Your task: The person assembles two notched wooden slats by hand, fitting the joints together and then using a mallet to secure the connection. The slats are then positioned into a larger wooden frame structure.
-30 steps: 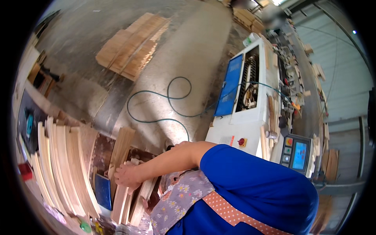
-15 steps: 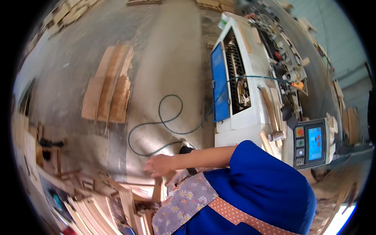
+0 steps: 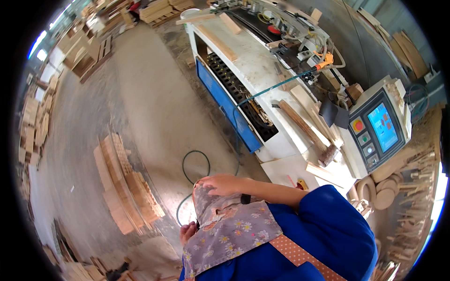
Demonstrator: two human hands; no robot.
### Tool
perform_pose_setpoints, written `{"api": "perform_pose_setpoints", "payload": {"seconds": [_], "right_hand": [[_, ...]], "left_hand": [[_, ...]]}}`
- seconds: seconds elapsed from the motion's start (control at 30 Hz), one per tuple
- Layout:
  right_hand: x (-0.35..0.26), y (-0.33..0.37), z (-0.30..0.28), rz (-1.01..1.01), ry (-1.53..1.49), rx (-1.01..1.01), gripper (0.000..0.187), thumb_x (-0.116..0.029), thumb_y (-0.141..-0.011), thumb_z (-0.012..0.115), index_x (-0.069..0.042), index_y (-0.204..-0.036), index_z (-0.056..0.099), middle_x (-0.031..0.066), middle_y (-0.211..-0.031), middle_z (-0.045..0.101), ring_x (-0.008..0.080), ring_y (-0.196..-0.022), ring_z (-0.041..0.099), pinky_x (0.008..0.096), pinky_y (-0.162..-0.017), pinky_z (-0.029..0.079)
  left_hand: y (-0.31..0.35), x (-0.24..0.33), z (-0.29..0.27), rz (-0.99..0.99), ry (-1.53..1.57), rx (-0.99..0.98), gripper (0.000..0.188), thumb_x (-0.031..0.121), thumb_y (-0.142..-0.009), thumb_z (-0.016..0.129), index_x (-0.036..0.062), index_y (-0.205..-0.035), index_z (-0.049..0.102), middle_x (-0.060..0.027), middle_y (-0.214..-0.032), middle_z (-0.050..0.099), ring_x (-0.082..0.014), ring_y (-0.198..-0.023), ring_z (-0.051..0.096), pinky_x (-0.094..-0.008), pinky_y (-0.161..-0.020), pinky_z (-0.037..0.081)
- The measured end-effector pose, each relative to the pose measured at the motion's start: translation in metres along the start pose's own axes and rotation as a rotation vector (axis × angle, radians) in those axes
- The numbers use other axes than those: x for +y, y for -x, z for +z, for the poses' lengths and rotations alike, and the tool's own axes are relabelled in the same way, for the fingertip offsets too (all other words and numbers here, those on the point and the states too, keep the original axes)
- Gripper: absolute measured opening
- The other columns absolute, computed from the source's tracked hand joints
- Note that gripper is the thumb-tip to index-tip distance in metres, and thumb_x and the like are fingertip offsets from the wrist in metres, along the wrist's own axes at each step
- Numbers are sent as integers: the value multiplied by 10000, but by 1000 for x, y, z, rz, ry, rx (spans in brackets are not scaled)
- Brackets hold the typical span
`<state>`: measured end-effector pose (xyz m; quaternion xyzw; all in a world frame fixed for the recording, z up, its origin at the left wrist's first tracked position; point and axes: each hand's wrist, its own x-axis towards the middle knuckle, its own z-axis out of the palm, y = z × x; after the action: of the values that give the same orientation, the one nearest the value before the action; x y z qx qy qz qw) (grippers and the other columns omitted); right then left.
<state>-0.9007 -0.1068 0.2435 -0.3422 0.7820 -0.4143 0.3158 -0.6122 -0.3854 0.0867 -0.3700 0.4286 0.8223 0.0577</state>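
Note:
My right hand [image 3: 224, 184] lies on the front of my grey flowered apron [image 3: 234, 232], its fingers loosely bent over the cloth and holding nothing that I can see. My left hand [image 3: 188, 232] shows only in part beside the apron's left edge. Its fingers are curled, with a small dark bit next to them; what they hold, if anything, is hidden. A thin green hose [image 3: 209, 165] loops on the floor just beyond my hands.
To the right stands a white machine [image 3: 262, 61] with an open blue door [image 3: 227, 105], a mallet [image 3: 328, 154], wood strips and a control panel [image 3: 382, 126]. Stacked boards [image 3: 124, 187] lie on the floor at left. Round wooden pieces [image 3: 386, 192] sit at far right.
The view has turned toward the machine and its panel. My right hand has drawn in from over the floor onto the apron. My left hand has come into sight.

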Motion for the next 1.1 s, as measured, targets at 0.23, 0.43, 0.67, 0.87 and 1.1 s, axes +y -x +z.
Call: {"api": "perform_pose_setpoints", "payload": {"seconds": [0.23, 0.43, 0.67, 0.87, 1.1], "right_hand": [[55, -60, -118, 318, 249, 394, 311, -323, -862, 543, -124, -1095, 593, 157, -1029, 650, 346, -935, 627, 448, -776, 506], [73, -102, -199, 311, -110, 912, 403, -190, -806, 660, -69, -1182, 581, 171, -1035, 639, 328, -946, 633, 400, -805, 511], [125, -99, -235, 560, -499, 1455, 703, -180, -803, 722, -9, -1389, 372, 176, -1350, 489, 298, -1209, 515, 376, -937, 452], [179, -65, -303, 689, -467, 2000, 994, -272, -769, 729, 77, -1463, 108, 284, -1492, 244, 346, -1407, 230, 356, -1124, 219], [225, -16, -370, 619, -562, 2554, 907, -217, -763, 735, 83, -1426, 193, 201, -1435, 309, 257, -1295, 328, 317, -1078, 257]], "left_hand": [[-119, 210, 179, -124, -168, -41, 275, 111, -920, 580, 42, -1178, 515, -122, -855, 655, -191, -714, 615, -282, -620, 508], [-250, 334, 248, -49, -415, -272, 138, 162, -934, 578, 61, -1026, 595, -40, -698, 624, -115, -607, 589, -238, -560, 479], [-347, 414, 432, 67, -736, -539, 182, 175, -932, 580, 41, -1054, 598, -30, -878, 648, -99, -792, 606, -230, -741, 468], [-383, 414, 612, 126, -988, -963, 256, 188, -922, 588, 31, -1122, 562, -64, -932, 663, -119, -854, 617, -239, -768, 475], [-390, 411, 833, 421, -1199, -1318, 338, 150, -870, 659, -13, -1143, 542, -84, -993, 646, -114, -924, 598, -243, -815, 469]]}}
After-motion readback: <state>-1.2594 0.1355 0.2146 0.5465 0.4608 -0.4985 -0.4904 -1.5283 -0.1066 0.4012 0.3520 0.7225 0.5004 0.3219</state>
